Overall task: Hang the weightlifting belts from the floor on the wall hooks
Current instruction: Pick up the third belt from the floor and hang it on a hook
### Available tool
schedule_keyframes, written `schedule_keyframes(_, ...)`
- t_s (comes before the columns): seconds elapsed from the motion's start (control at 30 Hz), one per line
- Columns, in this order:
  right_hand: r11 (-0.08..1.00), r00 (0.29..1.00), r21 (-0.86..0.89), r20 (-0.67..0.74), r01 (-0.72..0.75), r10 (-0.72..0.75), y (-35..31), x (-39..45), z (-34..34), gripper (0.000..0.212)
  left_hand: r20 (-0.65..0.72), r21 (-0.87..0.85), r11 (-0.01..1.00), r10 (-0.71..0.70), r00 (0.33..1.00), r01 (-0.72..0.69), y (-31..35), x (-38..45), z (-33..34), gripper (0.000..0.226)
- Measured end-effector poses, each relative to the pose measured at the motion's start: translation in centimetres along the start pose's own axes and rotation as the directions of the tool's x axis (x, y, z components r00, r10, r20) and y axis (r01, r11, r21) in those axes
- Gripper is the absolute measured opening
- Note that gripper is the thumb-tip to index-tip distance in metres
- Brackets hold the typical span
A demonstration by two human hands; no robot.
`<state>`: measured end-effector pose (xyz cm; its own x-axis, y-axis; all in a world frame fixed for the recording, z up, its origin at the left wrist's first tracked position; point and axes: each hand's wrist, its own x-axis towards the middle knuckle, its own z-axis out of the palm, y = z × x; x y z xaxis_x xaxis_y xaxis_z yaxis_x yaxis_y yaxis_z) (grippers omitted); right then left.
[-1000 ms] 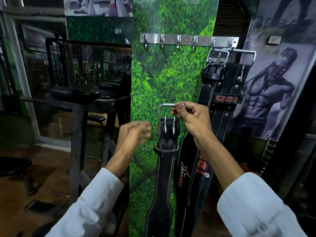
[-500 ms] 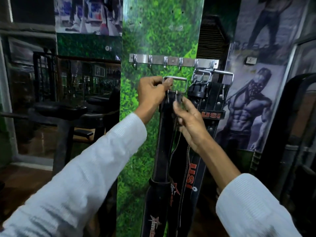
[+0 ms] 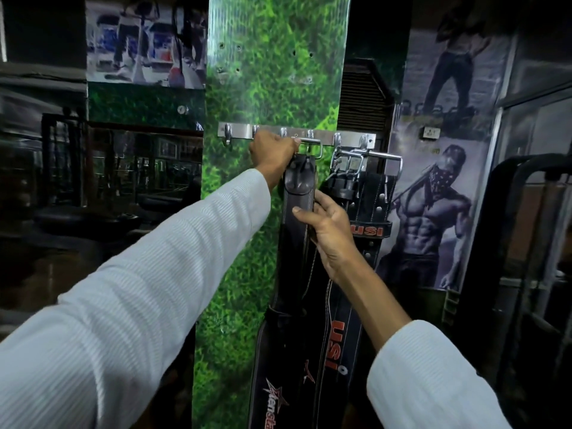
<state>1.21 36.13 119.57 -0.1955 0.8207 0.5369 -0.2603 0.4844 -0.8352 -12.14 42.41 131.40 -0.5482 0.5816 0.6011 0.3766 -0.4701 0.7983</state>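
Note:
A steel hook rail runs across the green grass-print panel. My left hand grips the top of a black weightlifting belt at its metal buckle, which sits right at the rail's middle hooks. I cannot tell whether the buckle is over a hook. My right hand holds the same belt's strap lower down. Beside it on the right, black USI belts hang by their buckles from the rail's right-end hooks.
Hooks at the rail's left end are bare. A muscular-figure poster covers the wall to the right, with a dark machine frame beyond it. Mirrors and gym equipment fill the left side.
Both hands raised the belt; the buckle went from chest height up to the hook rail. My left hand took hold of the buckle end and my right hand slid down the strap.

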Motion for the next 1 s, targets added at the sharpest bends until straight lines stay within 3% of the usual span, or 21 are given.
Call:
schedule_keyframes(0.1,0.999,1.0,0.035,-0.007,-0.018,0.018,-0.2,-0.1,-0.8,0.045,-0.028,0.003,0.999,-0.041,0.999,0.041,0.4,0.8,0.7,0.021)
schedule_keyframes(0.2,0.998,0.998,0.021,-0.005,-0.061,0.061,0.6,-0.4,-1.6,0.043,-0.021,-0.012,0.995,-0.095,0.995,0.095,-0.4,1.0,1.4,0.026)
schedule_keyframes(0.27,0.996,0.995,0.004,-0.041,-0.094,0.094,1.5,-0.6,-2.0,0.047,0.003,-0.026,0.996,-0.08,0.997,0.08,-1.3,0.7,1.5,0.019)
schedule_keyframes(0.3,0.994,0.992,0.01,-0.062,-0.11,0.111,1.9,-0.6,-2.1,0.053,0.035,-0.033,0.998,-0.059,0.998,0.06,-1.4,0.3,1.4,0.015)
schedule_keyframes(0.37,0.989,0.986,0.009,-0.084,-0.147,0.147,2.9,-0.8,-2.4,0.058,0.102,-0.081,0.995,-0.046,0.994,0.054,-2.1,0.1,1.1,0.033)
schedule_keyframes(0.5,0.969,0.966,0.001,-0.076,-0.248,0.248,3.9,-1.8,-3.0,0.045,0.313,-0.305,0.915,-0.166,0.935,0.265,-3.9,-1.6,0.0,0.021)
schedule_keyframes(0.57,0.961,0.96,-0.014,-0.045,-0.276,0.276,4.5,-2.4,-3.3,0.036,0.405,-0.286,0.906,-0.182,0.896,0.314,-5.4,-3.2,-0.7,0.028)
schedule_keyframes(0.67,0.95,0.95,-0.032,-0.032,-0.311,0.31,5.8,-3.2,-3.6,0.045,0.493,-0.277,0.89,-0.192,0.848,0.362,-7.9,-5.6,-2.1,0.039)
schedule_keyframes(0.8,0.943,0.947,-0.087,-0.024,-0.32,0.319,7.1,-4.5,-3.7,0.055,0.518,-0.272,0.864,-0.24,0.821,0.424,-10.0,-8.9,-3.9,0.031)
schedule_keyframes(1.0,0.926,0.94,-0.161,-0.055,-0.34,0.336,9.2,-6.9,-3.8,0.041,0.563,-0.176,0.862,-0.308,0.767,0.476,-14.2,-15.3,-5.4,0.026)
